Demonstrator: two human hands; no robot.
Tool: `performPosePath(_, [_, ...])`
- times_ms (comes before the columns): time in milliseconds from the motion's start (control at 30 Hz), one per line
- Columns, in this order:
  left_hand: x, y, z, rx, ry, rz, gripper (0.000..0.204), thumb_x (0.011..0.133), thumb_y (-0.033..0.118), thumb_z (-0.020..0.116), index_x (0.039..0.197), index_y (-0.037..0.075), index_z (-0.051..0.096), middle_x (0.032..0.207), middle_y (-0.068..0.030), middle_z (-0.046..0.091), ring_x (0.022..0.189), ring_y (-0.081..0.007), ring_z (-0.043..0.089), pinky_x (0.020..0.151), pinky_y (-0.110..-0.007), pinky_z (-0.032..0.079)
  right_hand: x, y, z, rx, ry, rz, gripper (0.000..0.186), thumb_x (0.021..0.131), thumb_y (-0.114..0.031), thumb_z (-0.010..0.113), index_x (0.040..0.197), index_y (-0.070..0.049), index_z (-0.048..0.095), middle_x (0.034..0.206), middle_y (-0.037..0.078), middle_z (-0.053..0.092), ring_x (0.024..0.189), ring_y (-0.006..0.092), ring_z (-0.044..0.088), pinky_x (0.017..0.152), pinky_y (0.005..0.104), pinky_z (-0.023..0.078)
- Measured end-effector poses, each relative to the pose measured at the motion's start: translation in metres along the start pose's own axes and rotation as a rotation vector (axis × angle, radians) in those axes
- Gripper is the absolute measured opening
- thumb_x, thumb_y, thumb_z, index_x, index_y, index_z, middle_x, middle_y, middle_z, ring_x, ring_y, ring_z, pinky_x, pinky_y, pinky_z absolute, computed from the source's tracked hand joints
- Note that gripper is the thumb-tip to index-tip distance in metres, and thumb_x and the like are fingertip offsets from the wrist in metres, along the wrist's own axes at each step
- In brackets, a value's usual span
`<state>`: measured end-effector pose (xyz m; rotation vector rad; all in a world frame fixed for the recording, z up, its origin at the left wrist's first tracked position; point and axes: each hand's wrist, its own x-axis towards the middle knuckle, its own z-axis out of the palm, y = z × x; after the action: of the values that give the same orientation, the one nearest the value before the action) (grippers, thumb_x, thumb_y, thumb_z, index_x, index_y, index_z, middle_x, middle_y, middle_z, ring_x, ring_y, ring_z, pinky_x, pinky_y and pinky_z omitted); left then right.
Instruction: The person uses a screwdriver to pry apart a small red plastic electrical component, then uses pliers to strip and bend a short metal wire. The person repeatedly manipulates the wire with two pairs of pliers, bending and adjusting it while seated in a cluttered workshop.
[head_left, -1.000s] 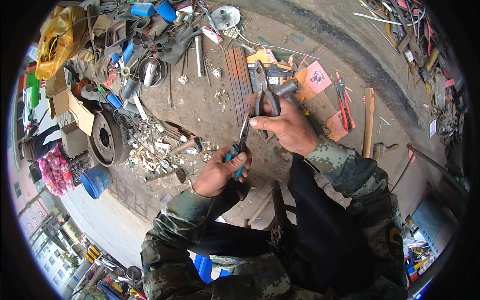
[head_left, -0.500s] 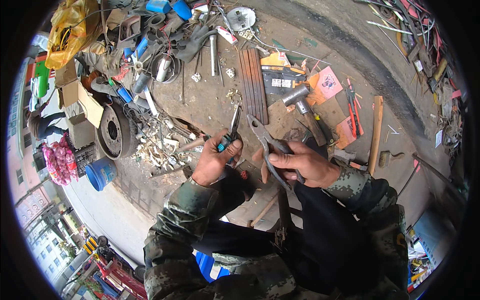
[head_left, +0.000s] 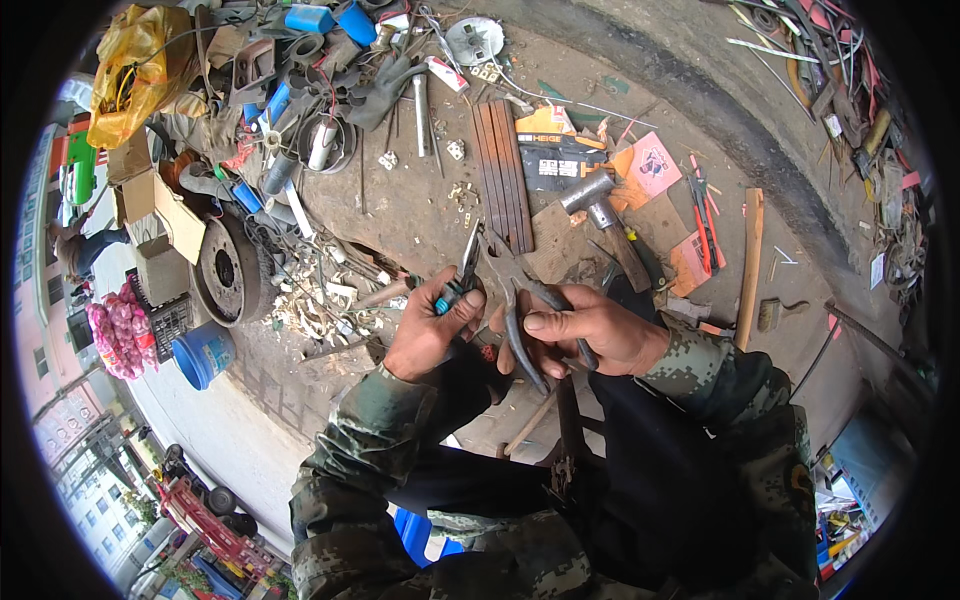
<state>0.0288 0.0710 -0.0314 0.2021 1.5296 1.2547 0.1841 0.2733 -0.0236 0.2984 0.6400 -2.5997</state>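
Note:
My left hand (head_left: pixel 432 332) grips thin pliers with blue handles (head_left: pixel 462 278), the jaws pointing up and away from me. My right hand (head_left: pixel 590 333) is wrapped around large dark metal pliers (head_left: pixel 518 300), whose handles run down past my fingers. The two tools' heads meet just above my hands. Both forearms in camouflage sleeves come in from below, over my dark lap.
A hammer (head_left: pixel 600 215) lies on orange and black cards right of the tools. A bundle of flat metal bars (head_left: pixel 503 170), a wooden stick (head_left: pixel 749 265), red-handled cutters (head_left: pixel 702 210), a wheel hub (head_left: pixel 226 270), a blue bucket (head_left: pixel 203 354) and scattered scrap cover the ground.
Both hands have come down and toward me. The right hand, earlier raised with the large pliers, now holds them low beside the left hand's blue-handled pliers.

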Motion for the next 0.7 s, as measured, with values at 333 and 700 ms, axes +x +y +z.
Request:
performPosePath(333, [0.001,0.001,-0.004,0.109,-0.023,0.027,0.027,0.101,0.028,0.071,0.101,0.003,0.062,0.08,0.0002,0.061,0.069,-0.0099,0.055,0.063,-0.026,0.044,-0.002,0.002,-0.009,0.107,-0.027,0.035,0.039,0.106,-0.025,0.054,0.133,0.003,0.056,0.107,0.016,0.071,0.075,0.0125,0.061,0.066,0.0265,0.047])
performPosePath(700, [-0.003,0.003,-0.005,0.302,0.02,0.115,0.024,0.102,0.025,0.071,0.096,0.005,0.06,0.074,0.0054,0.044,0.069,-0.0068,0.038,0.063,-0.026,0.034,-0.012,-0.001,-0.01,0.169,-0.022,0.103,0.027,0.11,-0.024,0.052,0.123,-0.001,0.057,0.092,0.011,0.061,0.073,0.019,0.061,0.064,0.0351,0.051])
